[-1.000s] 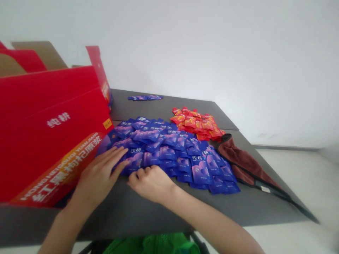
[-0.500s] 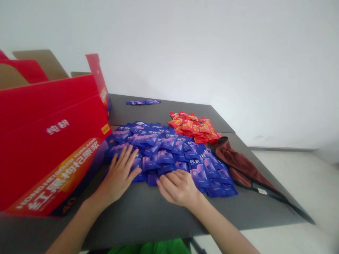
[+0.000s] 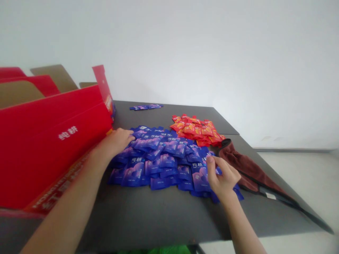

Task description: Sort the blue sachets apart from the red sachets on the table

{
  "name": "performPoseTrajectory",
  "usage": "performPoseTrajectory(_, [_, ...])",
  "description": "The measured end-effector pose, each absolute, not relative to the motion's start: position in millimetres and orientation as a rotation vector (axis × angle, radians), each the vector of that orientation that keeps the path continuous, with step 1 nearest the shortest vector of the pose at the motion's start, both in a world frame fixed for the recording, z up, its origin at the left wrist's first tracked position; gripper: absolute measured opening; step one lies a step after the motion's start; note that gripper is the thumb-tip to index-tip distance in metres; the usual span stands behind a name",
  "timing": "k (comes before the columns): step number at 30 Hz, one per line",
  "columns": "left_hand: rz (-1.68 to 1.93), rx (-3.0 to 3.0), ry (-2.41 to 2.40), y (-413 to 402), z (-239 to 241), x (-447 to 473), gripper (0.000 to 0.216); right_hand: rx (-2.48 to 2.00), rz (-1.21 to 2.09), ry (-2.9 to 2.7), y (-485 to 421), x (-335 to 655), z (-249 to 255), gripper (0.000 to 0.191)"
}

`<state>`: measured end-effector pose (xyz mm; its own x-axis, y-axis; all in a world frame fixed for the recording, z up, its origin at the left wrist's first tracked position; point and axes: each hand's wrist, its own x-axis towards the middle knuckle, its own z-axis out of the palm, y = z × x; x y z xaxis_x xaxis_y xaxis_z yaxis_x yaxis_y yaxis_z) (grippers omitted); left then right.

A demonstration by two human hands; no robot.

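A wide heap of blue-purple pouches [image 3: 161, 160] with white lettering lies in front of me, overlapping one another. My left hand [image 3: 119, 139] reaches along the red box to the heap's far left edge. Its fingers point right and touch the pouches there, partly hidden by the back of the hand. At the heap's right side is my right hand [image 3: 224, 173], over the pouches, thumb raised and fingers curled inward. Whatever may be inside those curled fingers is hidden.
A large red carton [image 3: 53, 151] with raised flaps stands at left. Orange-red pouches [image 3: 197, 129] are piled behind the blue ones. Several blue pouches [image 3: 146, 107] lie farther back. A brown cloth piece with a strap [image 3: 246, 167] lies at the table's right edge.
My left hand has moved up and away to the back left of the heap. My right hand has moved from the front middle to the heap's right side. The view has shifted slightly.
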<state>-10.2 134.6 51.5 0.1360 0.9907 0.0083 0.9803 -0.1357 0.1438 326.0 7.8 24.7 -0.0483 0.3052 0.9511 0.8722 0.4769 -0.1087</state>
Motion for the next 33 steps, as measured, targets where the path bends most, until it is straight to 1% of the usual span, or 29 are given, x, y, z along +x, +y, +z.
performPoseTrajectory(4, [-0.020, 2.288, 1.996, 175, 56, 5, 0.054, -1.041, -0.641, -1.612, 1, 326, 20, 0.017])
performPoseTrajectory(9, [-0.194, 2.272, 1.940, 180, 41, 12, 0.049, -1.112, -0.664, -1.508, -6, 335, 12, 0.017])
performPoseTrajectory(11, [-0.205, 2.280, 1.919, 174, 32, 12, 0.047, -1.150, -0.690, -1.469, -7, 341, 9, 0.019])
performPoseTrajectory(14, [-0.164, 2.271, 1.990, 173, 27, 9, 0.049, -1.214, -0.710, -1.373, -7, 351, 6, 0.019])
performPoseTrajectory(17, [-0.161, 2.246, 2.053, 186, 29, 6, 0.049, -1.257, -0.643, -1.253, -7, 359, 1, 0.019])
performPoseTrajectory(20, [-0.262, 2.197, 2.051, 201, 31, 4, 0.045, -1.290, -0.574, -1.174, -8, 363, -4, 0.022])
performPoseTrajectory(23, [-0.320, 2.177, 2.056, 209, 28, 6, 0.044, -1.318, -0.548, -1.179, -10, 364, -7, 0.024])
performPoseTrajectory(27, [-0.299, 2.174, 2.052, 212, 22, 6, 0.047, -1.331, -0.534, -1.189, -11, 363, -8, 0.026])
performPoseTrajectory(33, [-0.272, 2.069, 1.982, 207, 19, -1, 0.044, -1.364, -0.540, -1.133, -11, 365, -12, 0.026])
